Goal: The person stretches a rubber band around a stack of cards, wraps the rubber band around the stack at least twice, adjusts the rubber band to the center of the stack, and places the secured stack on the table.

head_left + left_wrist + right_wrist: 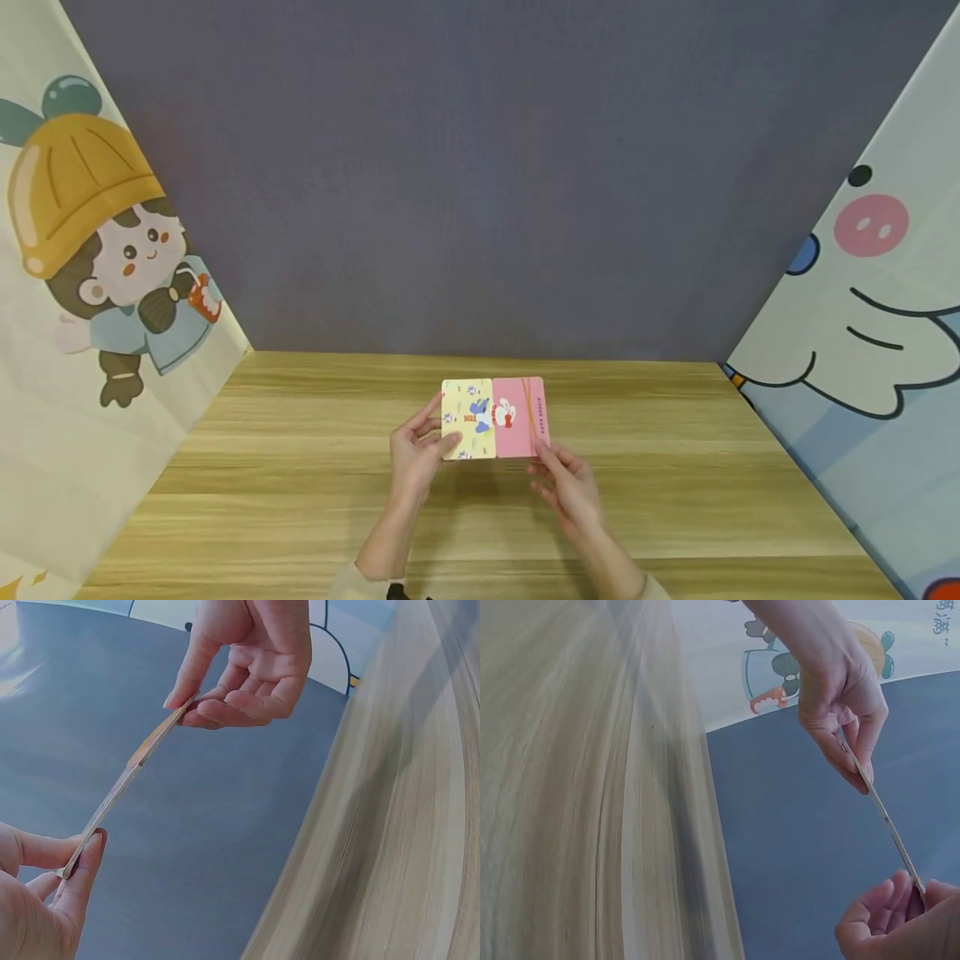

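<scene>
From the left, we see the left hand's [412, 457] grip pinching the yellow end of a flat booklet [494, 419], held above the desk [300, 471]; its long axis runs rightward to the pink end, where the right hand [573, 492] pinches the near corner, both 2 hands about equally close.
</scene>
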### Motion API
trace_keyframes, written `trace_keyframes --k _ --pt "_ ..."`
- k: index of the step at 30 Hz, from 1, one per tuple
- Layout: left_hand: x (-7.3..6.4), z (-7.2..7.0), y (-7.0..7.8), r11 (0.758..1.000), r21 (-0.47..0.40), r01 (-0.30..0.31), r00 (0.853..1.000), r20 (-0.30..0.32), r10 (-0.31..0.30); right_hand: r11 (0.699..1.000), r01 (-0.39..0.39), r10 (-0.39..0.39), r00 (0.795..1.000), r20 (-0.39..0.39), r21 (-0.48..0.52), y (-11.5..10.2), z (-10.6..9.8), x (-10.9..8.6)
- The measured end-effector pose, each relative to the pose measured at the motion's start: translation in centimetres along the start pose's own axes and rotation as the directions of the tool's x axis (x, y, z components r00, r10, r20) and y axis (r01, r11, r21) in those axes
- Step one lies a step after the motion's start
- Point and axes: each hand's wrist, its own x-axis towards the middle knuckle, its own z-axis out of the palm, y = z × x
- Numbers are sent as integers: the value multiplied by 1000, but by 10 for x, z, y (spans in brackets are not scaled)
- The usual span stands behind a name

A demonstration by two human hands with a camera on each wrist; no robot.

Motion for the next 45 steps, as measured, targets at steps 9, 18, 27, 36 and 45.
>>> trace_keyframes --k 9,18,27,36,45 --pt "-13 25 45 998 13 55 997 -47 -54 999 -43 43 999 19 23 6 9 -2" --pt "-15 31 56 984 38 175 980 -98 -171 999 -43 42 997 58 15 4 10 -4" --pt "-15 32 58 988 20 154 983 -108 -151 990 116 -121 991 65 80 17 -4 0" --pt "-18 36 53 990 8 142 985 -95 -141 997 12 -21 992 127 74 19 9 -5" --pt "-14 30 35 999 -8 33 997 -69 -33 996 -75 68 988 135 52 7 15 -10"
